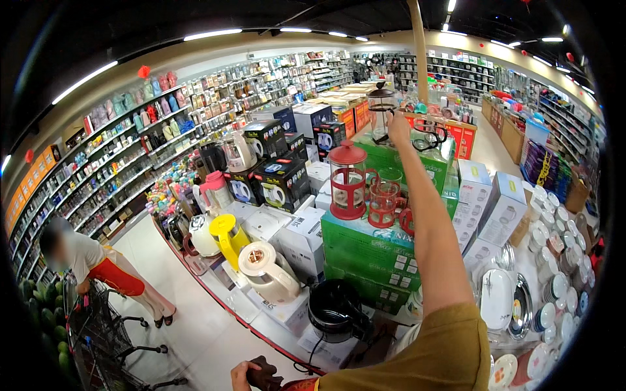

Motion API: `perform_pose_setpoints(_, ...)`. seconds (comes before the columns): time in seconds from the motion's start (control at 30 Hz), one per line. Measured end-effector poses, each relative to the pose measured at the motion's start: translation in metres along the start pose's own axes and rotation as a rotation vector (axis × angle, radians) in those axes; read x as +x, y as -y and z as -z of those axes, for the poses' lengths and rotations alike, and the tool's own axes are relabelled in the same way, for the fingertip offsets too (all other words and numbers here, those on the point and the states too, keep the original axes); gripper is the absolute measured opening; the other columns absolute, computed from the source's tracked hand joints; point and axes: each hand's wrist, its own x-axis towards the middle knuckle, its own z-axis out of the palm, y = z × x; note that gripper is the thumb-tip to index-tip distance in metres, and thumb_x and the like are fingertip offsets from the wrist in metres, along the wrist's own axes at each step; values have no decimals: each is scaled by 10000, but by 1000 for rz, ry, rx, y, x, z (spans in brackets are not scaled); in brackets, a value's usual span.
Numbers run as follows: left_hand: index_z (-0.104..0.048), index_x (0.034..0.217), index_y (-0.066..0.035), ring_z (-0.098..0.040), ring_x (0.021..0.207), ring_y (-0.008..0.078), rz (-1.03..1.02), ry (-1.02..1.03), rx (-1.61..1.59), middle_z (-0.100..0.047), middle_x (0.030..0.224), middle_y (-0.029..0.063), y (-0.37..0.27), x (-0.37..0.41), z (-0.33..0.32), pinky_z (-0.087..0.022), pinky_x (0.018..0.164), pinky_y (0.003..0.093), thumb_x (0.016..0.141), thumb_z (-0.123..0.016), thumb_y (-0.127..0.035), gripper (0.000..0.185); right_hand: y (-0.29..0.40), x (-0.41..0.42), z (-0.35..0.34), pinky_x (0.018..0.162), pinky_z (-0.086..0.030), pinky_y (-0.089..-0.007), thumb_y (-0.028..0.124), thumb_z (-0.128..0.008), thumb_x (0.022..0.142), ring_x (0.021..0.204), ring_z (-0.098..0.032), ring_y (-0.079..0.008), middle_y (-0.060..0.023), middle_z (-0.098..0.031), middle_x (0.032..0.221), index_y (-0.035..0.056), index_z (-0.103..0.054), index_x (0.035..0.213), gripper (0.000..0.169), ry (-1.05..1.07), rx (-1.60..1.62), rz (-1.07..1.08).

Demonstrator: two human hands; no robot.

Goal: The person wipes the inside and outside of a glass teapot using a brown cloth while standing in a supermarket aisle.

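My right hand [398, 128] reaches far forward and touches the dark-framed glass French press [382, 115], which stands on a green box [371, 264]; whether its fingers grip the handle cannot be told. Beside it on the right are small dark-framed glass cups [429, 139]. Nearer stands a red-framed French press [348, 183] with red-framed glass cups [384, 205] at its right. My left hand [244, 375], low at the bottom edge, holds a crumpled brown cloth [264, 374].
Cream [269, 273] and yellow [229, 237] kettles and a black pot [335, 310] stand along the display's left edge. Boxed kettles [281, 183] lie beyond. Stacked plates and bowls [547, 273] are at right. A person [115, 271] leans over a shopping cart [102, 337] in the left aisle.
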Motion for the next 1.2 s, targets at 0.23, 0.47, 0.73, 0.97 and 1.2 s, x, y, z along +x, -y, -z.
perform_pose_setpoints(0.23,-375,649,-132,-301,496,189,34,17,31,-332,599,41,-3,-10,-8,-289,449,300,608,-471,-179,115,-6,4,13,746,-442,-473,312,-471,872,847,-584,-403,-261,-603,839,-23,-552,877,344,62,-211,14)
perform_pose_setpoints(0.47,-398,666,-137,-371,506,201,-50,-59,48,-375,615,46,-2,-17,-2,-328,448,320,612,-488,-201,123,5,-6,-8,780,-433,-478,213,-477,865,875,-572,-414,-273,-594,891,-48,-554,897,274,-14,-62,-59)
perform_pose_setpoints(0.73,-607,802,-18,-560,695,117,-527,118,592,-616,762,46,2,-14,41,-449,649,240,919,-394,-306,377,-89,48,-22,689,-428,-448,240,-492,850,769,-566,-335,-178,-583,798,62,-641,942,250,-254,-261,338)
perform_pose_setpoints(0.97,-600,834,-13,-532,739,98,-511,91,584,-600,803,25,9,-29,39,-428,714,240,923,-429,-306,351,87,6,61,654,-434,-230,220,-536,887,731,-536,-97,-60,-612,895,24,-569,1130,314,-440,685,300)
perform_pose_setpoints(1.2,-599,863,-24,-505,806,96,-446,94,440,-584,830,15,8,-54,50,-402,749,236,921,-429,-325,350,296,-147,152,545,-356,-174,141,-513,891,616,-414,-27,-6,-582,859,49,-578,1129,263,140,1056,425)
